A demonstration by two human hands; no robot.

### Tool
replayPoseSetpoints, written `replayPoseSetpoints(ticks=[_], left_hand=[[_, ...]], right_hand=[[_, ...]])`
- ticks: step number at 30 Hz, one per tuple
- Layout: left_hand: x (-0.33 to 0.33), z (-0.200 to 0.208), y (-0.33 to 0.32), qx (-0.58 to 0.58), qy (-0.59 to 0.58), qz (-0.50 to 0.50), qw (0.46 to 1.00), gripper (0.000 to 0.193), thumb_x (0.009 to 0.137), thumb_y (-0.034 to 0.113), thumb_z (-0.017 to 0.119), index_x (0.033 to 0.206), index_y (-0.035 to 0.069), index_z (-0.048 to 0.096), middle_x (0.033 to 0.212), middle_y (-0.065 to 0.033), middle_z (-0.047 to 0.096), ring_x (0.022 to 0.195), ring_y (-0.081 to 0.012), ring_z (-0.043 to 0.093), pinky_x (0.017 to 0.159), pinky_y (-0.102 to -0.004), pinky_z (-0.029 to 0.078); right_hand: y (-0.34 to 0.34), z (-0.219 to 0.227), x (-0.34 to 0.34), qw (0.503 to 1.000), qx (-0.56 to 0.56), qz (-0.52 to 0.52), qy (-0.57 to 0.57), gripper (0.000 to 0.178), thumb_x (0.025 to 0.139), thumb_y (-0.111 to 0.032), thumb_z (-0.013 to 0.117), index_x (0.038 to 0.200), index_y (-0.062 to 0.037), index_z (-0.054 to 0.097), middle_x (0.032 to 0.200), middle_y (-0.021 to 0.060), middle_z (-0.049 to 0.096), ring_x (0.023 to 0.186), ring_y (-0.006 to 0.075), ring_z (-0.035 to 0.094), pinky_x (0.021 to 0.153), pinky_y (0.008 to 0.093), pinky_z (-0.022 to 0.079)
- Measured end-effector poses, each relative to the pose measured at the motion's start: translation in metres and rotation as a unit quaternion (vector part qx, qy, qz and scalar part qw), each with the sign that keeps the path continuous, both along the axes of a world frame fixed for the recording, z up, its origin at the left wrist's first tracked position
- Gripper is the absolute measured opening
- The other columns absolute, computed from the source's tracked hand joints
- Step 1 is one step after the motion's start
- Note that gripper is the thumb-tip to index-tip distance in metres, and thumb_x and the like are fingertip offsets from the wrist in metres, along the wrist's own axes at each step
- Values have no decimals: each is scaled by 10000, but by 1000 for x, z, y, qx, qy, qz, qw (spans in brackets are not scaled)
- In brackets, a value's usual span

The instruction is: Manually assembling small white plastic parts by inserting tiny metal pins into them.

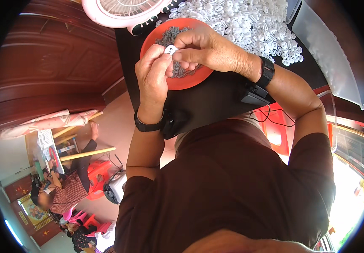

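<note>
Head view shows the left hand (pixel 152 80) and right hand (pixel 209 48) meeting above a red plate (pixel 186 80) of small dark pieces on the black tabletop (pixel 215 99). Fingers of both hands pinch one small white ring (pixel 170 49) between them. A heap of white rings (pixel 253 23) lies just beyond the plate, beside a pink fan (pixel 123 12).

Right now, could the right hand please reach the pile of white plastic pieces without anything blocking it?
Probably yes: the right hand hovers over the red plate, and the white pieces lie just beyond, nothing between.
</note>
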State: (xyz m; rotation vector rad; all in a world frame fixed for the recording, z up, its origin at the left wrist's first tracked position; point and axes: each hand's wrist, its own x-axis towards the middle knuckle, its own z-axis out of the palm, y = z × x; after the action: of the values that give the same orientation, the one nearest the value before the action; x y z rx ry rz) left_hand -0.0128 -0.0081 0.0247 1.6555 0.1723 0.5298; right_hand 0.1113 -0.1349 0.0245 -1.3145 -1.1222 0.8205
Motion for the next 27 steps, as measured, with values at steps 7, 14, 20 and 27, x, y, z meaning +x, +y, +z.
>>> replayPoseSetpoints(ticks=[7, 14, 20, 27], left_hand=[[-1, -2, -13, -71, -2, 64, 995, 162, 826, 129, 477, 706, 25, 508, 559, 12, 443, 512, -56, 381, 483, -212, 279], [2, -4, 6, -73, 58, -102, 990, 251, 874, 241, 493, 719, 46, 519, 560, 9, 446, 504, -78, 403, 475, -221, 286], [1, -5, -13, -140, 27, 3, 990, 247, 896, 257, 478, 770, 50, 527, 585, 1, 462, 511, -90, 450, 472, -207, 316], [4, -12, -5, -216, 24, -44, 975, 227, 907, 252, 461, 814, 53, 520, 638, -23, 493, 538, -107, 481, 489, -214, 350]], right_hand=[[0, -3, -6, 999, 19, -12, 41, 165, 872, -154, 581, 784, -15, 596, 669, 17, 595, 602, 72, 567, 563, 223, 480], [-4, 13, 3, 998, -43, 33, -22, 232, 884, -187, 564, 762, 9, 585, 644, 33, 576, 576, 93, 557, 537, 228, 464], [-3, 11, -5, 999, -35, 1, 27, 240, 877, -185, 562, 756, 20, 592, 654, 51, 595, 584, 98, 575, 530, 229, 472], [2, 3, -3, 998, -27, -9, 57, 236, 886, -178, 556, 767, 21, 593, 688, 67, 622, 597, 106, 595, 536, 226, 483]])
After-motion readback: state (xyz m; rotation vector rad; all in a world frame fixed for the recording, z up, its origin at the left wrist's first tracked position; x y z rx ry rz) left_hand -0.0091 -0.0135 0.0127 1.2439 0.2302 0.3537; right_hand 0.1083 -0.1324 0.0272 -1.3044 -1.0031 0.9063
